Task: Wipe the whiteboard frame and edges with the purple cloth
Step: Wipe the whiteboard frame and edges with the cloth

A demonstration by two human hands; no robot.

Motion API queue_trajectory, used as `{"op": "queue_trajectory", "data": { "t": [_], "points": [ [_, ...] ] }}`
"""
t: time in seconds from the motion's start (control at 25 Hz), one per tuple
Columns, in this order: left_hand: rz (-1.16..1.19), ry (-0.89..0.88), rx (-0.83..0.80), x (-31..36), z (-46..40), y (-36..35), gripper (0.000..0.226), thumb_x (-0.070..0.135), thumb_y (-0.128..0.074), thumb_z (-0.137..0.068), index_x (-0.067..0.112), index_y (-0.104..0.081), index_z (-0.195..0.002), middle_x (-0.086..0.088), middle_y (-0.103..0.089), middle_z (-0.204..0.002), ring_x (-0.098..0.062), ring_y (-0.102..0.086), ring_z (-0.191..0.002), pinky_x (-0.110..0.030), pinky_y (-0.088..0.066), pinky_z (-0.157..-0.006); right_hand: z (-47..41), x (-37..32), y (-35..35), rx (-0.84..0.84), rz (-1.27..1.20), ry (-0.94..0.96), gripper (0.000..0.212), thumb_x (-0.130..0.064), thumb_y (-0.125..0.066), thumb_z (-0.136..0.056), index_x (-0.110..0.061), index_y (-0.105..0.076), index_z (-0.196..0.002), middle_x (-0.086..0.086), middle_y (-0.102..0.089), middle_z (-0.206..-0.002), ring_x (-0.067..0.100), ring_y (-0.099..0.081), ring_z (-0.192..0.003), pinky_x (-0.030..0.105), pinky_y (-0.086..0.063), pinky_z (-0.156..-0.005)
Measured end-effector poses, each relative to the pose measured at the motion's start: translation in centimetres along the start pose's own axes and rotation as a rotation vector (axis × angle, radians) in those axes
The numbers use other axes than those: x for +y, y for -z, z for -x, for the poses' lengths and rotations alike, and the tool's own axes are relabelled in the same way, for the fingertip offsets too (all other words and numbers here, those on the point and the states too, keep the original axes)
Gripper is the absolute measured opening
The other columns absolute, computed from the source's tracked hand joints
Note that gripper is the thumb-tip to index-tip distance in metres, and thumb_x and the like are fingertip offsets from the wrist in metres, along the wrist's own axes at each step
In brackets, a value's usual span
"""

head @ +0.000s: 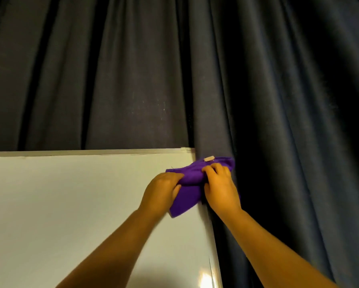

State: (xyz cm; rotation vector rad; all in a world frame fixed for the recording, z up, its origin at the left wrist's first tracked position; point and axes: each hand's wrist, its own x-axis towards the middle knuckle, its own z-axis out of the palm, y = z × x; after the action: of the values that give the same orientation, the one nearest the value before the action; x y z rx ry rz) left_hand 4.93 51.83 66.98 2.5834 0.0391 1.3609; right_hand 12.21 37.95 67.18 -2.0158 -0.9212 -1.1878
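Curtain (132, 69) backdrop | both hands grip purple cloth (192, 175) | whiteboard's (70, 204) right edge hidden

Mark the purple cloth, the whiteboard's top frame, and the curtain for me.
purple cloth (192, 176): head view, bunched middle between the hands.
top frame (91, 152): head view, bare strip along the board's upper edge.
curtain (278, 100): head view, dark folds.

both hands (192, 189) — fingers (212, 169) curled
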Motion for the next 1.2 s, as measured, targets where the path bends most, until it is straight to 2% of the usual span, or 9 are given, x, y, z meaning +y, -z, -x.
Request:
{"op": "queue_trajectory", "data": {
  "t": [0.2,0.28,0.4,0.48,0.6,0.76,0.88,1.04,1.2],
  "points": [
    [0.070,-0.086,-0.017,-1.3,-1.0,-1.7,0.051,0.034,-0.034,-0.097,0.021,-0.023,-0.145,-0.002,-0.033,-0.151,-0.020,-0.035,-0.136,-0.027,-0.024,-0.112,-0.5,-1.1,-2.1,-0.026,0.016,-0.190,0.054,-0.045,-0.027,-0.094,-0.024,-0.022,-0.143,0.004,-0.020,-0.155,0.027,-0.017,-0.141,0.049,-0.018,-0.114],
    [-0.047,-0.158,-0.066,-2.5,-0.9,-1.6,0.060,0.056,-0.011,-0.092,0.031,-0.005,-0.146,0.004,-0.016,-0.157,-0.016,-0.015,-0.145,-0.031,-0.006,-0.118,-0.7,-2.1,-2.8,-0.071,0.018,-0.239,0.065,-0.063,-0.024,-0.087,-0.034,-0.013,-0.144,0.001,-0.005,-0.157,0.030,-0.005,-0.143,0.057,-0.013,-0.111],
    [-0.353,-0.170,0.136,-5.3,-2.1,0.2,0.076,0.069,0.018,-0.076,0.039,0.005,-0.145,0.008,0.001,-0.159,-0.013,0.004,-0.146,-0.040,0.007,-0.116,-1.6,-2.6,-2.9,-0.077,0.097,-0.234,0.075,-0.071,-0.031,-0.080,-0.036,-0.012,-0.144,0.001,0.003,-0.157,0.035,0.003,-0.142,0.063,-0.012,-0.108],
    [-0.460,-0.012,0.213,-6.4,-4.2,1.8,0.063,0.056,0.003,-0.088,0.034,0.004,-0.147,0.004,0.004,-0.159,-0.017,0.005,-0.147,-0.047,0.004,-0.116,-1.8,-2.7,-3.0,-0.060,0.181,-0.082,0.072,-0.066,-0.035,-0.082,-0.034,-0.016,-0.144,0.000,0.001,-0.157,0.034,0.002,-0.142,0.060,-0.013,-0.109],
    [-0.445,0.116,0.089,-6.2,-7.5,3.4,0.056,0.042,-0.015,-0.097,0.026,0.003,-0.148,0.000,0.000,-0.159,-0.020,0.001,-0.147,-0.053,0.003,-0.115,-1.6,-3.0,-3.4,-0.053,0.201,0.141,0.068,-0.061,-0.038,-0.084,-0.029,-0.023,-0.142,-0.001,-0.008,-0.157,0.026,-0.001,-0.143,0.050,-0.013,-0.114],
    [-0.510,0.101,-0.023,-6.3,-10.3,2.9,0.056,0.042,-0.014,-0.098,0.021,0.000,-0.149,0.000,-0.001,-0.159,-0.019,0.001,-0.147,-0.057,0.006,-0.113,-2.1,-2.9,-4.0,-0.026,0.229,0.373,0.067,-0.054,-0.040,-0.085,-0.023,-0.025,-0.143,-0.001,-0.012,-0.156,0.019,-0.002,-0.144,0.044,-0.005,-0.117],
    [-0.478,0.080,0.017,-6.4,-11.2,2.9,0.053,0.038,-0.017,-0.099,0.018,-0.012,-0.148,-0.005,-0.016,-0.157,-0.023,-0.011,-0.146,-0.059,0.004,-0.113,-2.8,-2.7,-4.3,-0.066,0.281,0.591,0.064,-0.050,-0.039,-0.084,-0.020,-0.032,-0.140,0.001,-0.024,-0.153,0.020,-0.015,-0.142,0.037,-0.001,-0.114],
    [-0.512,0.031,0.138,-6.8,-10.5,2.4,0.051,0.040,-0.023,-0.098,0.019,-0.025,-0.144,-0.007,-0.032,-0.149,-0.025,-0.026,-0.140,-0.056,-0.001,-0.115,-3.7,-1.1,-4.8,0.028,0.109,0.238,0.078,-0.060,-0.019,-0.076,-0.020,-0.022,-0.144,0.000,-0.017,-0.155,0.020,-0.017,-0.141,0.034,-0.009,-0.115],
    [-0.516,0.003,0.205,-6.2,-10.1,2.2,0.058,0.047,-0.023,-0.095,0.025,-0.012,-0.148,-0.007,-0.032,-0.149,-0.026,-0.026,-0.140,-0.052,-0.003,-0.116,-4.4,-0.1,-5.1,0.098,-0.050,-0.018,0.077,-0.062,-0.022,-0.077,-0.029,-0.006,-0.145,-0.003,-0.003,-0.157,0.021,-0.007,-0.143,0.040,-0.013,-0.115]
  ]
}}
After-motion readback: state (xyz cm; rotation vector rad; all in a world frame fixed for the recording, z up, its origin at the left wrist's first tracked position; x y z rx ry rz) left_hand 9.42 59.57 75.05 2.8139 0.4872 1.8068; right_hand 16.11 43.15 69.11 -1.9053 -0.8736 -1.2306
